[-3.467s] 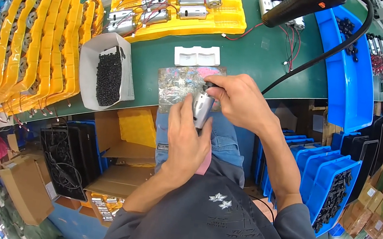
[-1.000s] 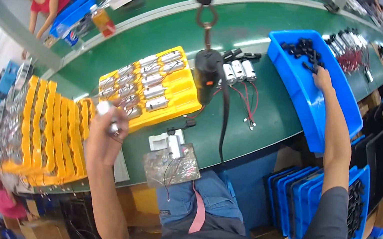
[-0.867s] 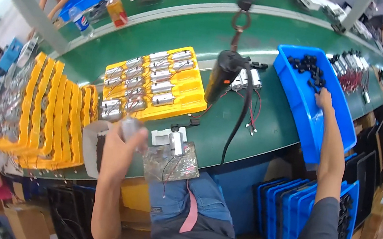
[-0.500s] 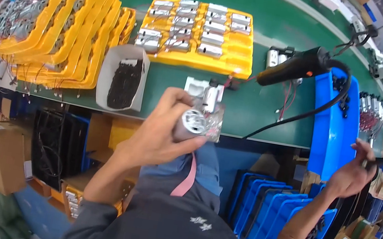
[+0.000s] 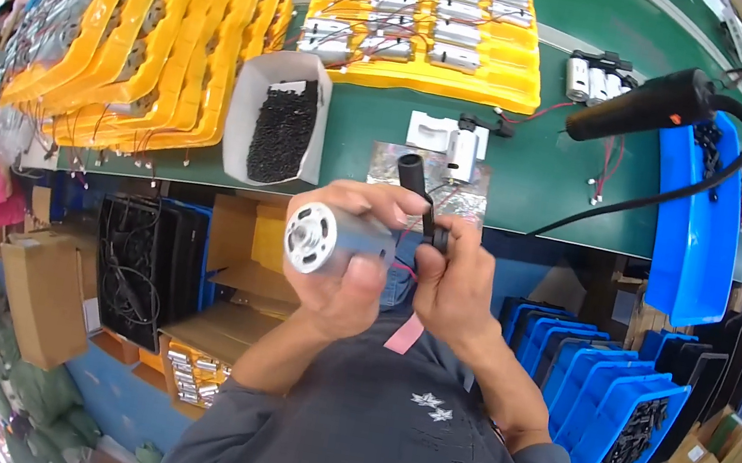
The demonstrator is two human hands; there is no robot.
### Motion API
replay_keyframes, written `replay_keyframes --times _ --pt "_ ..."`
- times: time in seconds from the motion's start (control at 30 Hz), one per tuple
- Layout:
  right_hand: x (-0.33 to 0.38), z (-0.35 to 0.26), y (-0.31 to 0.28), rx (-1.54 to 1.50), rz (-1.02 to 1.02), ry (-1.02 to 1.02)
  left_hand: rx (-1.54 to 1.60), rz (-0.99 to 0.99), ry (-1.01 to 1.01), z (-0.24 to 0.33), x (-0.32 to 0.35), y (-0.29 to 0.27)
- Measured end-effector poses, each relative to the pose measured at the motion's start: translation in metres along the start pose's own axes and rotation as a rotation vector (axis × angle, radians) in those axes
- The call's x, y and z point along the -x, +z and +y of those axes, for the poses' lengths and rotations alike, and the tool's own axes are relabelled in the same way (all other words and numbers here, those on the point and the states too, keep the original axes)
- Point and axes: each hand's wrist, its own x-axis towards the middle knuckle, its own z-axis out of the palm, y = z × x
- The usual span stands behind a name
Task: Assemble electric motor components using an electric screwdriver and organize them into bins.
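Observation:
My left hand (image 5: 342,300) is wrapped around a silver cylindrical motor (image 5: 341,244), whose slotted end faces left and toward me. Beside it, my right hand (image 5: 460,296) pinches a black plastic part with a tubular end (image 5: 413,176) that points up and away. The part is close to the motor's far end; fingers hide whether they touch. Red wire shows between the hands. Just beyond, another silver motor (image 5: 461,156) with a black part at its top lies against a white holder (image 5: 428,130) on the green bench.
A yellow tray (image 5: 502,92) of motors lies at the back, with stacked yellow trays (image 5: 134,94) at left. A white box (image 5: 243,127) holds small black pieces. At right are a black corded tool (image 5: 642,108) and a blue bin (image 5: 681,254) overhanging the bench edge.
My right hand has come in from beside the blue bin at right, bringing the black part to the motor. My left hand has turned the motor so its slotted end points left.

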Motion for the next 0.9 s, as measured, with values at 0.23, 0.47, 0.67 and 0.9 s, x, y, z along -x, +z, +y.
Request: replay_keyframes --times 0.23,0.47,0.67,0.9 --pt "0.000 -0.004 -0.003 -0.326 -0.065 0.406 0.154 0.133 -0.345 0.016 -0.004 -0.011" --pt "-0.020 0.009 -0.057 -0.357 0.123 0.184 -0.382 -0.158 -0.804 0.016 0.003 -0.032" --pt "-0.025 0.019 -0.087 -0.575 -0.128 0.136 -0.297 -0.259 -0.850 0.016 0.006 -0.025" --pt "-0.022 0.020 -0.072 -0.859 -0.219 0.308 -0.346 -0.404 -0.773 0.016 0.006 -0.018"
